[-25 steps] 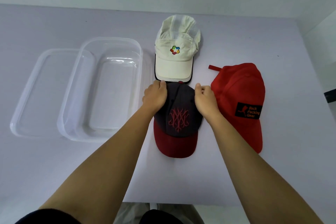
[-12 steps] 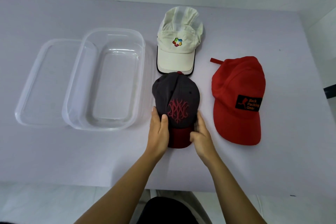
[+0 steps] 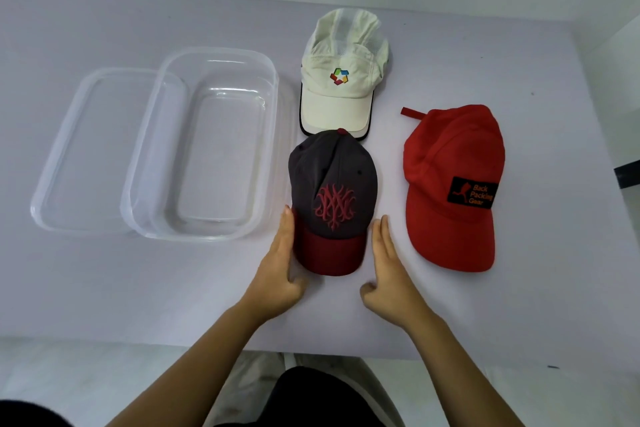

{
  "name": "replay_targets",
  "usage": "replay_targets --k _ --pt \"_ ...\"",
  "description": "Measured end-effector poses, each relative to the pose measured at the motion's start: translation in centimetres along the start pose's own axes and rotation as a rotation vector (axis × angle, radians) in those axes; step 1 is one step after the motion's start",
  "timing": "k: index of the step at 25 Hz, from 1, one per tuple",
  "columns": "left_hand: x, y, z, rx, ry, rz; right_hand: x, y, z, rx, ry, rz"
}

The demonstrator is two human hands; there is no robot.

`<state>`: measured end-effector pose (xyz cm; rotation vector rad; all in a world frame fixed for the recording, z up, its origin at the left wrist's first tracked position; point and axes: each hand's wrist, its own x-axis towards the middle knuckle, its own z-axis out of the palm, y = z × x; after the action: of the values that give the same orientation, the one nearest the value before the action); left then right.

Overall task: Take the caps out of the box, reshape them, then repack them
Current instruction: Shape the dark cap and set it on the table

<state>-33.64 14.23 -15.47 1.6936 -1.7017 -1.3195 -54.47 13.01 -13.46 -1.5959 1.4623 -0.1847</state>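
Three caps lie on the pale table (image 3: 104, 288). A dark grey cap with a red brim and red emblem (image 3: 332, 198) sits in the middle, brim toward me. My left hand (image 3: 280, 270) lies flat along its left side, fingertips touching the cap's edge. My right hand (image 3: 388, 274) lies flat just right of the brim, a small gap between. Both hands hold nothing. A cream cap (image 3: 343, 76) lies behind the grey one. A red cap with a black patch (image 3: 453, 184) lies to the right. The clear plastic box (image 3: 273, 135) stands empty on the left.
The box's clear lid (image 3: 59, 163) lies partly under the box's left side. The table's front edge runs just below my wrists. A dark object (image 3: 628, 173) pokes in at the right edge. A pale wall stands behind the table.
My hands slid from the grey cap's crown down to its brim, then let go and spread flat on either side. The cap stays in place.
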Motion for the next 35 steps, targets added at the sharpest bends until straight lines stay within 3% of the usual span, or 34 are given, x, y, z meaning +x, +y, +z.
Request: replay_targets --k 3,5,11,15,18,22,24,27,31,35 --pt "0.1 -0.5 2.3 0.316 0.089 0.172 1.1 0.3 1.7 -0.186 0.194 -0.131" --pt "0.8 0.2 3.7 0.396 0.167 0.17 2.0 0.0 2.5 -0.228 0.274 -0.116" --pt "1.2 0.5 4.3 0.188 0.112 0.159 2.3 -0.3 3.6 0.12 0.196 -0.145" --pt "0.7 -0.5 4.1 0.336 0.13 0.2 1.9 0.4 3.7 -0.058 0.18 -0.116" --pt "0.0 1.1 2.0 0.205 0.132 0.18 1.1 0.5 2.6 -0.078 0.233 -0.077" --pt "3.5 6.1 -2.7 0.167 0.507 0.118 4.5 -1.4 -1.9 0.09 0.568 -0.131" --pt "6.4 8.5 -4.9 0.104 0.553 -0.087 7.3 -3.2 -4.4 0.174 0.513 -0.041" --pt "9.4 10.0 -6.8 -0.142 0.363 -0.36 10.2 -4.9 -6.6 0.296 0.277 0.2" --pt "10.8 9.8 -6.2 -0.113 0.251 -0.39 11.6 -4.5 -6.8 0.341 0.119 0.384" --pt "11.6 9.7 -6.2 -0.065 0.245 -0.389 12.0 -4.3 -7.4 0.66 0.148 0.489"
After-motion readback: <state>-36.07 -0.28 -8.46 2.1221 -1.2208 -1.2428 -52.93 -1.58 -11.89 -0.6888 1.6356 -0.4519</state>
